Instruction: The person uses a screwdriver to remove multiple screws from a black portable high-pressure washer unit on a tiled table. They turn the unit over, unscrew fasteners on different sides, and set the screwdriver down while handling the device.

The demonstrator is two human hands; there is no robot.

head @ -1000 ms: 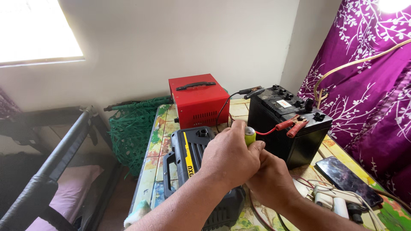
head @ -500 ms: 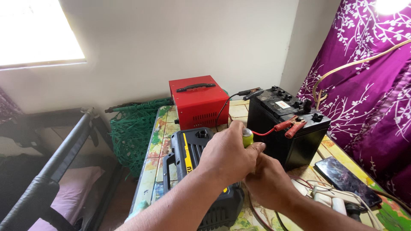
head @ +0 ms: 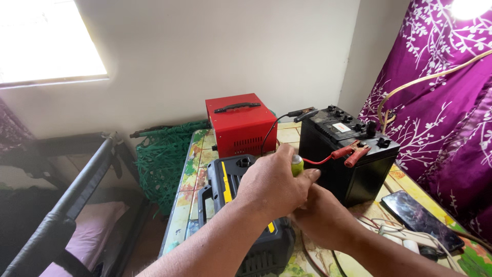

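Note:
My left hand (head: 274,184) is closed around a green-handled tool (head: 296,165), of which only the rounded end shows above my thumb. My right hand (head: 320,215) lies under and behind the left one, its fingers hidden, so I cannot tell what it holds. Both hands hover over a black and yellow case (head: 230,190) on the table. Just right of them stands a black battery (head: 348,154) with a red clamp (head: 353,153) on its top and a red wire running toward my hands.
A red metal box with a black handle (head: 240,123) stands behind the case. A dark phone (head: 420,218) and white cabling lie at the right. Green netting (head: 164,154) and a black frame (head: 66,205) are left of the patterned table (head: 192,174). Purple curtain at right.
My hands have dropped slightly and drawn a little closer to me, still clasped together around the green-handled tool. Nothing on the table has moved.

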